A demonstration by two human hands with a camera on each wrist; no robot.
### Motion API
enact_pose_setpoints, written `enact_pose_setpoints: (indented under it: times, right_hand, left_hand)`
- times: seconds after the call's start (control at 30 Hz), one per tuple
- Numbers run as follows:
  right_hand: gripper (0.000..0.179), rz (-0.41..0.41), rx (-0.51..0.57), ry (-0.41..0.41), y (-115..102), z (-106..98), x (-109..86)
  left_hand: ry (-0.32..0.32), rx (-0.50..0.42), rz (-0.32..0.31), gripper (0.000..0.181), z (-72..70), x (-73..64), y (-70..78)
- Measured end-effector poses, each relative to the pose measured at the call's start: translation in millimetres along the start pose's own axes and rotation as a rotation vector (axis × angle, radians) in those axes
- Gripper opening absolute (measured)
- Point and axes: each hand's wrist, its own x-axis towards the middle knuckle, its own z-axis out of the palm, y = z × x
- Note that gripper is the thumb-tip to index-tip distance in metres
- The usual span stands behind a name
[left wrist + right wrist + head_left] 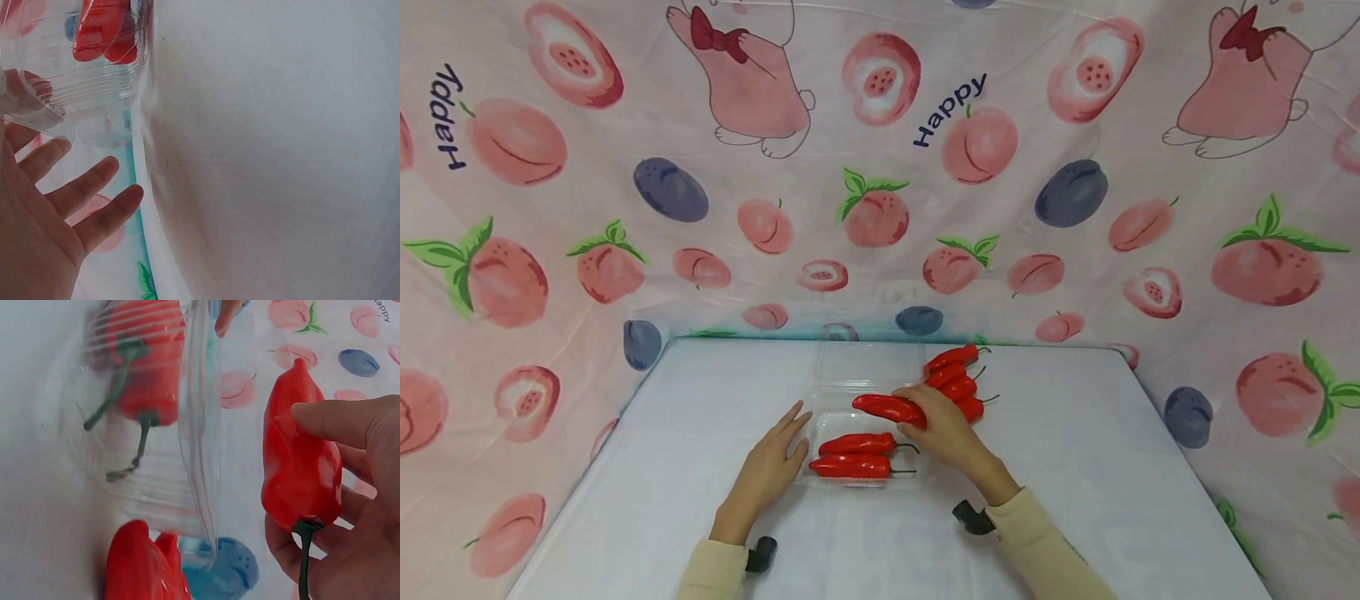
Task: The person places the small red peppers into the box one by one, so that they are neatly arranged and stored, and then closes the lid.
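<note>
Between thumb and fingers, my right hand (943, 429) grips a red chili pepper (299, 456) by its body, its dark green stem hanging free in the right wrist view. In the head view this pepper is held over a clear plastic box (805, 477). Two more red peppers (853, 467) lie side by side inside the box, stems toward the right. My left hand (767, 467) is at the box's left side with fingers spread and straight, holding nothing. Seen from the left wrist, its fingertips (128, 197) are close to the box's ribbed wall.
Several loose red peppers (953, 371) lie on the white table (1045, 483) right of the box, partly behind my right hand. The box's clear lid (868, 364) is folded back at the far side. Behind the table hangs a fruit-patterned cloth (820, 200).
</note>
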Motion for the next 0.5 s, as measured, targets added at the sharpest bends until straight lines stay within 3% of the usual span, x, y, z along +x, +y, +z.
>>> enact_pose_setpoints:
  times: [0.5]
  right_hand:
    - [0.054, 0.004, 0.053, -0.015, -12, 15, 2.8]
  left_hand:
    - [-0.006, 0.011, -0.001, 0.054, 0.2, 0.3, 0.1]
